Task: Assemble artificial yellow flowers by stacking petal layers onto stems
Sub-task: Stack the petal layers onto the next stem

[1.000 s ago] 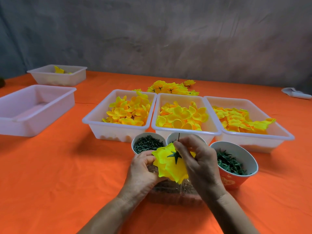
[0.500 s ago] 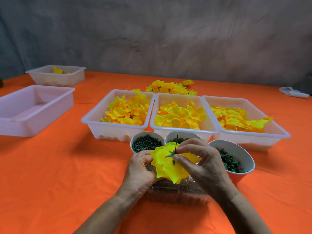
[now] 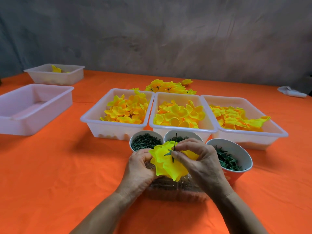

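A single wide-angle view comes from the person's head, looking forward and down across the orange surface (image 3: 50,174) toward a grey backdrop (image 3: 152,39) at the far edge. It sits close above the hands, with the left hand (image 3: 138,168) and right hand (image 3: 200,162) low in the middle of the frame and both forearms running out through the bottom edge. Three white trays (image 3: 116,127) lie just beyond, seen from above at a slant, and straight lines bow toward the edges.
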Demonstrator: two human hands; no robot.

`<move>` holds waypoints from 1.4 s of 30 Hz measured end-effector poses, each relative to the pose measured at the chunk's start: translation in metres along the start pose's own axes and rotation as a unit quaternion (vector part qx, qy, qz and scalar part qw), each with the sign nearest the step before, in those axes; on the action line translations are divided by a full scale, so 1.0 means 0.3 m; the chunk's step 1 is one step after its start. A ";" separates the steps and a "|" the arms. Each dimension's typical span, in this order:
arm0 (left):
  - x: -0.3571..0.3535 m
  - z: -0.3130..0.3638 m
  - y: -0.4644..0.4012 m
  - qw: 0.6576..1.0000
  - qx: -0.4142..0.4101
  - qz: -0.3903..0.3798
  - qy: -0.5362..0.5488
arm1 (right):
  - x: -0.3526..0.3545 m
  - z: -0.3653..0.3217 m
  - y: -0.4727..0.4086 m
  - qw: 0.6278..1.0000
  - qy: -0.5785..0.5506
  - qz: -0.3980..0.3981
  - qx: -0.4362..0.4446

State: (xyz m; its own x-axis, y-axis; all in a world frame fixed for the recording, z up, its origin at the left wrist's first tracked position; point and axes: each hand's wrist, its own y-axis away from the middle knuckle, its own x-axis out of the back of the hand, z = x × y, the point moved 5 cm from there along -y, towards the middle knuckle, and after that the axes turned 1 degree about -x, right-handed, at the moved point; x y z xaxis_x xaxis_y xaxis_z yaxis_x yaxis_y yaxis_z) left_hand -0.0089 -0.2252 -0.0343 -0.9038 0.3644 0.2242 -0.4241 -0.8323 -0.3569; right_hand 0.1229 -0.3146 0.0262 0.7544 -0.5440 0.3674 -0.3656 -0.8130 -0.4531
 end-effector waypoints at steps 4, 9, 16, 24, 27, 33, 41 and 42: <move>0.000 0.001 -0.004 1.000 0.004 -0.012 -0.002 | -0.011 -0.013 0.002 0.998 0.041 0.042 0.034; 0.002 0.004 -0.005 1.000 0.010 -0.009 -0.008 | -0.013 -0.008 0.010 0.996 0.043 0.057 0.046; 0.003 0.022 -0.001 1.000 0.003 -0.003 -0.009 | -0.015 -0.047 0.005 0.989 0.063 0.098 0.096; 0.004 0.044 0.011 1.000 0.011 -0.002 0.021 | 0.010 -0.103 -0.025 0.987 0.055 0.104 0.107; -0.002 0.047 0.013 0.998 0.034 -0.003 0.046 | 0.026 -0.135 -0.043 0.986 0.043 0.108 0.115; -0.010 0.063 0.016 0.994 0.064 0.015 0.091 | 0.049 -0.188 -0.077 0.988 0.015 0.106 0.115; -0.019 0.076 -0.003 0.990 0.036 -0.012 0.133 | 0.064 -0.169 -0.099 0.986 -0.129 0.103 0.025; -0.017 0.076 -0.005 0.990 0.037 -0.011 0.134 | 0.065 -0.162 -0.101 0.979 -0.172 0.106 -0.003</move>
State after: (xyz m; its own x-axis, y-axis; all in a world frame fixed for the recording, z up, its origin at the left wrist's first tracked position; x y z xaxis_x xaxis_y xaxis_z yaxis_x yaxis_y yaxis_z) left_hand -0.0024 -0.2353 -0.0143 -0.8813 0.4721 -0.0205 -0.4475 -0.8477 -0.2847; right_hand 0.1220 -0.3106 0.0866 0.8000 -0.5993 -0.0298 -0.5360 -0.6914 -0.4844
